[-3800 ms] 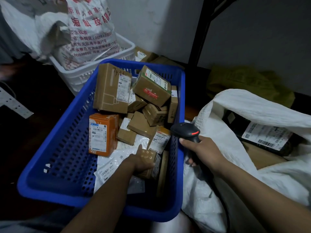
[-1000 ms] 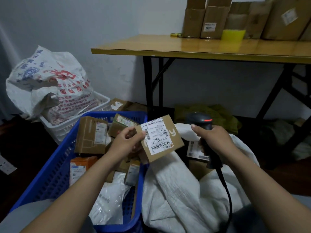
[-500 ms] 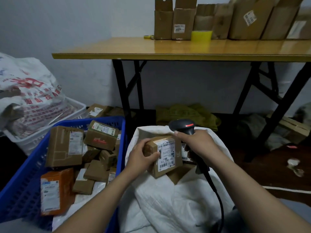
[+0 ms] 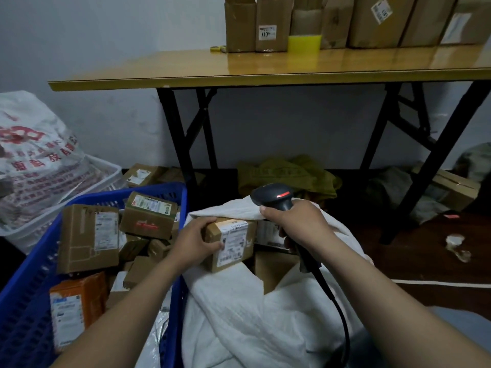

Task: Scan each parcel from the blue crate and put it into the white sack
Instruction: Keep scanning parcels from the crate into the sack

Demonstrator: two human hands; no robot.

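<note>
Small brown cardboard parcel (image 4: 233, 244) with a white printed label on its near face, held at the open mouth of the white woven sack (image 4: 239, 320), just above other boxes that lie inside. The left hand (image 4: 192, 241) grips the parcel's left end, fingers curled over the top edge and thumb pressed on the labelled face; the parcel thus projects to the right of that hand, towards the right hand (image 4: 299, 225). The right hand is closed round the handle of a black corded barcode scanner (image 4: 273, 196), whose head shows a red light and stands just above and behind the parcel. The sack's far rim runs beneath this hand's fingers; whether they also pinch it cannot be told.

Left of the sack and touching it stands the blue perforated plastic crate (image 4: 22, 320), holding further parcels, among them a tall brown carton (image 4: 89, 237), a green-brown carton (image 4: 150, 215) and an orange box (image 4: 75, 305). Behind the crate, a white plastic basket (image 4: 111, 172) carries a white bag printed in red (image 4: 34, 155). Beyond, a yellow folding tabletop (image 4: 265, 67) bears a row of cardboard boxes (image 4: 268, 22); olive-green cloth (image 4: 287, 173) lies on the floor beneath.
</note>
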